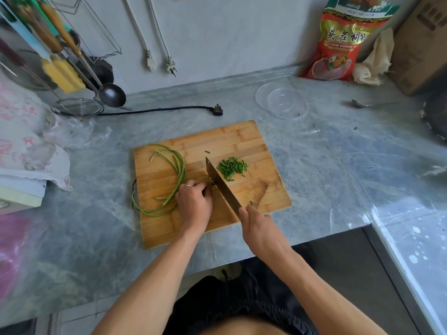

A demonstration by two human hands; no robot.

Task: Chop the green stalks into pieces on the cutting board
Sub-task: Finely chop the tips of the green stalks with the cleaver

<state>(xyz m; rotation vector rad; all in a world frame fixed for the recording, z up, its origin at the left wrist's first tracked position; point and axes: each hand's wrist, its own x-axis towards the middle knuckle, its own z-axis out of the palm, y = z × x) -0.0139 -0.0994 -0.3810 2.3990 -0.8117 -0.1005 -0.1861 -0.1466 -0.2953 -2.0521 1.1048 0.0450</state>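
Mid-chop: left hand (193, 201) pinches green stalks (177, 170), right hand (256, 223) grips cleaver (219, 182); pieces (232, 166) at 2 o'clock; next, feed stalks rightward.

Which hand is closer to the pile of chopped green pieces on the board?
The left hand, though only narrowly. It holds the stalks just across the knife blade from the chopped pieces. The right hand grips the handle nearer the board's front edge.
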